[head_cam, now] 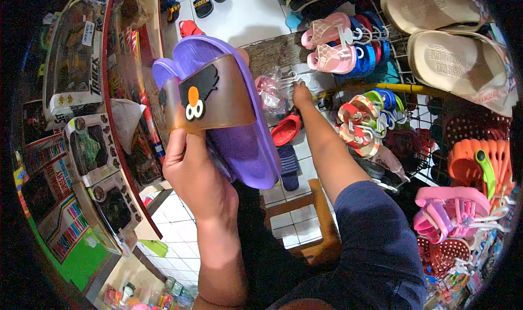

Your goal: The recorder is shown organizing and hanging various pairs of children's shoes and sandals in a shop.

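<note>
My left hand pinches a pair of purple slide sandals by the lower edge of the strap. The translucent smoky strap carries a black cartoon face with an orange beak and white eyes. Behind the front sandal, part of the second purple sole shows. Further off, my right hand reaches out at white plastic hangers and a pink item in clear plastic wrap. Its fingers are partly hidden, so whether it grips a hanger is unclear. A red clog lies just below that hand.
On the right, a wire rack bears pink sandals, red-and-cream sandals and orange footwear. Large beige slippers hang above. Boxed toys fill shelves at left. Below are a wooden stool and dark blue slippers.
</note>
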`<state>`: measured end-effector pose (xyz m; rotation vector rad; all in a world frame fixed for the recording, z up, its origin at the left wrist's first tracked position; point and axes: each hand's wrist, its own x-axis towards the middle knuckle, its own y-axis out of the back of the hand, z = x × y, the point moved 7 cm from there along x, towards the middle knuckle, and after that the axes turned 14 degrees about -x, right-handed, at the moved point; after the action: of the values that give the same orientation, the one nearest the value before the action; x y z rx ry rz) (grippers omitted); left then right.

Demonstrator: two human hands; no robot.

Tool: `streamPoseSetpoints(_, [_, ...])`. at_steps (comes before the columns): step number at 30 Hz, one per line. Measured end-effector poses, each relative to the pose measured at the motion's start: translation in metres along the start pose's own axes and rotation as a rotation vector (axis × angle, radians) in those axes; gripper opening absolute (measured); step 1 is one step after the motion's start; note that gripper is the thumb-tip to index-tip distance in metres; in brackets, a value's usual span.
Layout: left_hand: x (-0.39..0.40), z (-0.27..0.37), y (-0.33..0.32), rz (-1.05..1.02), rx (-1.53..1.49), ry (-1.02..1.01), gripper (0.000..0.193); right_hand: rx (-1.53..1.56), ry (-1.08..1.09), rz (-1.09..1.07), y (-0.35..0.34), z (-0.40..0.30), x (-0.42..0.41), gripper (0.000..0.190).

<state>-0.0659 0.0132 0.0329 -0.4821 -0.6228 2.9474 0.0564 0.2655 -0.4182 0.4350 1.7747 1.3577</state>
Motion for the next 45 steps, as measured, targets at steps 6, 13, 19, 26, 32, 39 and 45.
streamPoseSetpoints(6, [0.001,0.001,-0.003,-0.03,0.003,-0.015,0.041,-0.105,0.059,0.098,0.005,-0.005,-0.007,0.032])
streamPoseSetpoints(13, [0.0,0.003,0.004,0.033,-0.126,0.003,0.029,0.261,-0.159,0.193,0.054,-0.006,-0.045,0.033])
streamPoseSetpoints(19, [-0.004,0.006,-0.007,-0.029,-0.049,-0.007,0.033,0.518,-0.23,0.7,0.11,0.013,-0.135,0.021])
streamPoseSetpoints(26, [0.0,0.011,-0.001,-0.112,0.295,-0.158,0.032,0.738,-0.088,0.481,0.163,-0.009,-0.267,0.015])
streamPoseSetpoints(32, [-0.022,0.016,-0.036,-0.336,0.56,-0.422,0.027,0.492,0.123,0.529,0.215,0.016,-0.374,0.017])
streamPoseSetpoints(39, [-0.074,-0.002,-0.028,-0.467,0.932,-0.658,0.021,0.623,0.216,0.154,0.296,0.055,-0.506,0.021])
streamPoseSetpoints(45, [-0.128,-0.016,-0.032,-0.496,1.133,-0.711,0.023,0.782,0.032,0.188,0.266,0.114,-0.531,0.026])
